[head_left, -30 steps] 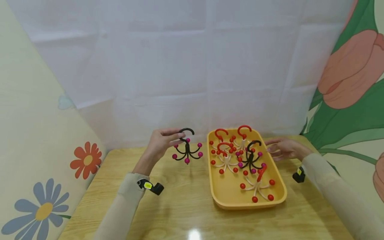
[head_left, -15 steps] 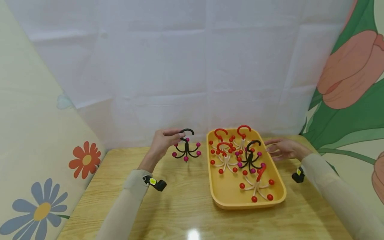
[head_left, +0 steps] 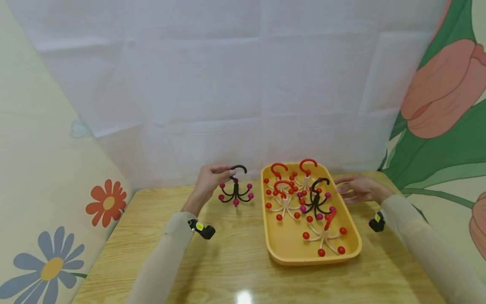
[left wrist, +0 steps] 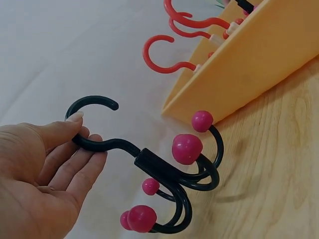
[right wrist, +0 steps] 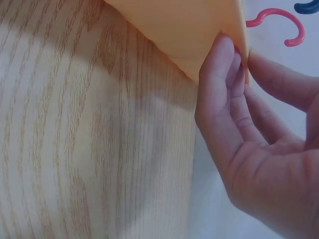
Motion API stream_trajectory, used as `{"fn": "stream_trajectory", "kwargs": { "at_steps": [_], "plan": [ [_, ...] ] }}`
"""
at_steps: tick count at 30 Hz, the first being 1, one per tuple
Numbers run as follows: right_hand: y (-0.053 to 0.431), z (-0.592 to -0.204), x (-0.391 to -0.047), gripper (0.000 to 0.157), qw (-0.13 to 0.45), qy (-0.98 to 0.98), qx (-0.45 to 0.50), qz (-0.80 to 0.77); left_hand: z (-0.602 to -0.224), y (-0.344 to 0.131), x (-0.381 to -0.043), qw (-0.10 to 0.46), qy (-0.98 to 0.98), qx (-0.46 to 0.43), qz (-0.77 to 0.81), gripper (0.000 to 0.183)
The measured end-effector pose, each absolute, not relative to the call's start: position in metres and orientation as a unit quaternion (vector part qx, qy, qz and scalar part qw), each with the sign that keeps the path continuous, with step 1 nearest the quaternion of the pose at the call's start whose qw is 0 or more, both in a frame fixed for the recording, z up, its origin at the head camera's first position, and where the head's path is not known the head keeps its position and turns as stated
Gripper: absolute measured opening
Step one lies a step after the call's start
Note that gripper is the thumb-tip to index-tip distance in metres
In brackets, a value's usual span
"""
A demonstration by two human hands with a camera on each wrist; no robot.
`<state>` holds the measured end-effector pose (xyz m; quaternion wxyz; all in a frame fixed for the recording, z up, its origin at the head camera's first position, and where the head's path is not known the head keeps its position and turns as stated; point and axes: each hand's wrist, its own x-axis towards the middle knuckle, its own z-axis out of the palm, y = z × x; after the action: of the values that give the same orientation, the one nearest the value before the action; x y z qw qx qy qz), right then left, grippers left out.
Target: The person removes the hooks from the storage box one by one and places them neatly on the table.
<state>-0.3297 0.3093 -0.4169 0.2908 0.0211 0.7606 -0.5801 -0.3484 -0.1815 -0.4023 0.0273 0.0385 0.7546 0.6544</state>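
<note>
My left hand [head_left: 206, 183] pinches a black multi-arm hook hanger [left wrist: 159, 167] by its curved hook, between thumb and fingers. The hanger's arms end in magenta balls, and it hangs upright close over the wooden table, left of a yellow tray [head_left: 282, 249]. At the tray's far right side, my right hand [head_left: 358, 188] grips the rim, its thumb at the edge and fingers against the outer wall in the right wrist view. Inside the tray are several white hangers with red hooks and red balls, such as the front hanger [head_left: 324, 236], plus another black hanger [head_left: 316, 202] with magenta balls.
A white sheet [head_left: 201, 84] hangs behind the wooden table [head_left: 228, 270]. Painted walls with flowers flank it, a red flower [head_left: 110, 202] on the left and a pink tulip [head_left: 442, 93] on the right. Red hooks stand up above the tray's back rim.
My left hand and forearm have shifted slightly right, and the held hanger's hook sits a little lower. The right hand keeps its place on the tray.
</note>
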Motion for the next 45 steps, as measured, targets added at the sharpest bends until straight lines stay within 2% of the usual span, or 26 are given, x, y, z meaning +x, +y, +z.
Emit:
{"fn": "stream_trajectory", "kwargs": {
  "at_steps": [22, 35, 45],
  "plan": [
    [0.31, -0.42, -0.331, 0.061, 0.285, 0.763, 0.028, -0.58, -0.427, -0.18, -0.366, -0.008, 0.73, 0.009, 0.684, 0.037],
    [0.311, -0.419, -0.331, 0.062, 0.285, 0.759, 0.028, -0.585, -0.424, -0.181, -0.364, -0.017, 0.764, 0.015, 0.645, 0.033],
    [0.31, -0.42, -0.329, 0.06, 0.284, 0.759, 0.029, -0.586, -0.424, -0.183, -0.359, -0.001, 0.765, 0.003, 0.644, 0.036]
  ]
}}
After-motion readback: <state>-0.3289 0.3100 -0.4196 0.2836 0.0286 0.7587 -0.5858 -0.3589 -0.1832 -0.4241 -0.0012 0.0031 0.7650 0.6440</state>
